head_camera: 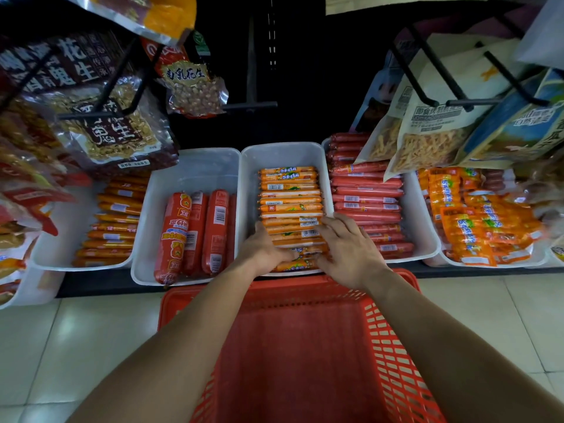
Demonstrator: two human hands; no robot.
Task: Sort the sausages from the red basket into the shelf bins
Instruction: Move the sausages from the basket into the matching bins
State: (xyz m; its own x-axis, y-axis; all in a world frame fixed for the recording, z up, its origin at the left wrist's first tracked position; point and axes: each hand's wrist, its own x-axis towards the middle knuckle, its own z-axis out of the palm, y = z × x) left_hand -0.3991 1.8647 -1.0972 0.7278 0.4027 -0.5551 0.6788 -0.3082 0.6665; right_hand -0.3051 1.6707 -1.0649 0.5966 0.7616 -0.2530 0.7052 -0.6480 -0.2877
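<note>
The red basket stands on the floor below me with nothing visible inside. Straight ahead, a white shelf bin holds a stack of thin orange sausages. Both hands are in its near end. My left hand lies on the front sausages with the fingers curled over them. My right hand rests flat on the same stack from the right, fingers spread. Whether either hand holds a single sausage is hidden.
Left of that bin, a white bin holds thick red sausages; further left lie orange sausages. To the right are thin red sausages and orange packs. Snack bags hang on hooks above. Tiled floor surrounds the basket.
</note>
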